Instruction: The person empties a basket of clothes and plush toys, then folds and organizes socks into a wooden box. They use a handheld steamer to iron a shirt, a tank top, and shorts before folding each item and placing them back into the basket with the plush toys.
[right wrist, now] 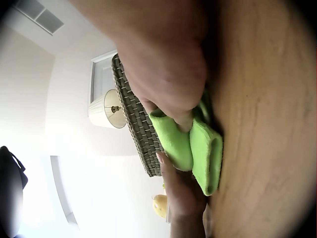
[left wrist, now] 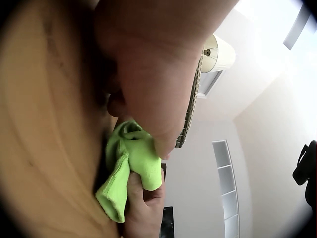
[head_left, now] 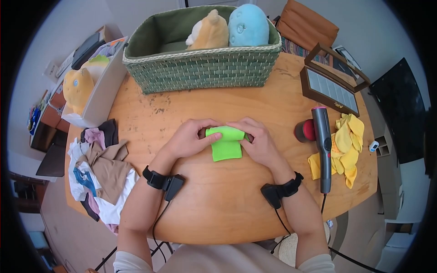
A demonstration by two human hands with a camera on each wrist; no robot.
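Both hands hold a bright green sock (head_left: pixel 227 151), partly rolled up, above the middle of the wooden table. My left hand (head_left: pixel 193 137) grips the roll's left end, its thumb lying across the front. At the other end my right hand (head_left: pixel 258 140) pinches the fabric between thumb and fingers. A flat length of the sock hangs below the roll toward me. In the right wrist view the green sock (right wrist: pixel 205 158) shows a doubled, open-edged end close over the wood. Some fingers of both hands are hidden behind the roll.
A woven green basket (head_left: pixel 205 73) with two plush toys stands at the back. On the left are a white box (head_left: pixel 105 93) and a clothes pile (head_left: pixel 107 173). To the right lie a dark grey corded appliance (head_left: pixel 322 150), yellow cloths (head_left: pixel 348 136) and an open compartment case (head_left: pixel 330 88).
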